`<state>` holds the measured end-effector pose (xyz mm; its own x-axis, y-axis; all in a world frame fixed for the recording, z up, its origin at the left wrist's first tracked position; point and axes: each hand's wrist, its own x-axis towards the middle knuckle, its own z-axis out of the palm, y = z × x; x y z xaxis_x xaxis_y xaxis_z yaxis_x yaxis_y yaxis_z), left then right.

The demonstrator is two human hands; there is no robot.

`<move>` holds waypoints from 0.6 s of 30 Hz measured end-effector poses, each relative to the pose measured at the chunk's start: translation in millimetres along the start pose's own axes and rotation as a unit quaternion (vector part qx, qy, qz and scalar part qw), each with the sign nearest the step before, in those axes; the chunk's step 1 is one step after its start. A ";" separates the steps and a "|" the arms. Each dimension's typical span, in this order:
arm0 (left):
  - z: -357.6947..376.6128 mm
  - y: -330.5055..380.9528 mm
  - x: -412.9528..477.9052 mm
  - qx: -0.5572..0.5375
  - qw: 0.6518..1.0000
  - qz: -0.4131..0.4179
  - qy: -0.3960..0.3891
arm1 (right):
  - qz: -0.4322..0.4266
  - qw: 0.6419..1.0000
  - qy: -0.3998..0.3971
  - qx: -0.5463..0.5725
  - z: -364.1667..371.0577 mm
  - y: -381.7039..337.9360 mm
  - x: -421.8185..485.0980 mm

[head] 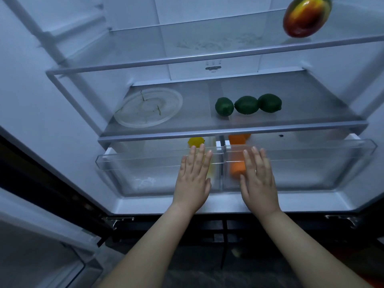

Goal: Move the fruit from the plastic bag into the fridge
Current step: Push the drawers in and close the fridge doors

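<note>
- My left hand [193, 179] and right hand [258, 179] are both spread flat, fingers straight and holding nothing. Each is laid against the front of a clear drawer just below the glass shelf [228, 133].
- The left drawer [141, 163] and right drawer [311, 163] stand out a little in front of that shelf's edge, so I judge the step in hand is pushing them home.
- To do it well I'd push both fronts evenly and straight back under the shelf, slowly enough that nothing inside rolls or catches.
- Fruit already in the fridge [291, 202]: a yellow fruit [196, 141] below the shelf in the left drawer, and an orange piece [236, 169] below it in the right drawer.
- On the shelf lie three green fruits [246, 104] in a touching row. A clear plate [166, 100] sits well apart on the left part of the shelf.
- Far above the shelf, to the right, is a mango [306, 17].
- Hard to make out: the orange piece is smeared behind the plastic, so I can't say what kind it is.
- The mango's top is cut off by the frame.
- The plastic bag is nowhere in view, so I can't tell whether any fruit is left in it.
</note>
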<state>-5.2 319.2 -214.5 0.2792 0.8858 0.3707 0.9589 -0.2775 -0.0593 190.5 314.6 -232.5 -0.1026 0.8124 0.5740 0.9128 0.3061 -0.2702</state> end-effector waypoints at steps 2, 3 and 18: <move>2.7 -0.6 8.4 -0.002 1.000 -0.008 -0.006 | 0.003 1.000 -0.013 -0.006 4.3 2.1 10.0; 4.2 -1.2 12.5 -0.004 1.000 -0.012 -0.011 | 0.004 1.000 -0.017 -0.003 6.2 2.9 15.0; 21.5 11.3 38.1 -0.032 0.994 -0.102 -0.029 | 0.008 0.996 -0.089 0.029 14.9 16.4 41.2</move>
<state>17.4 357.8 -221.0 0.0828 0.9454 0.3152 0.9912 -0.1109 0.0722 195.4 360.4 -224.8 -0.1622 0.8908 0.4245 0.8914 0.3168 -0.3242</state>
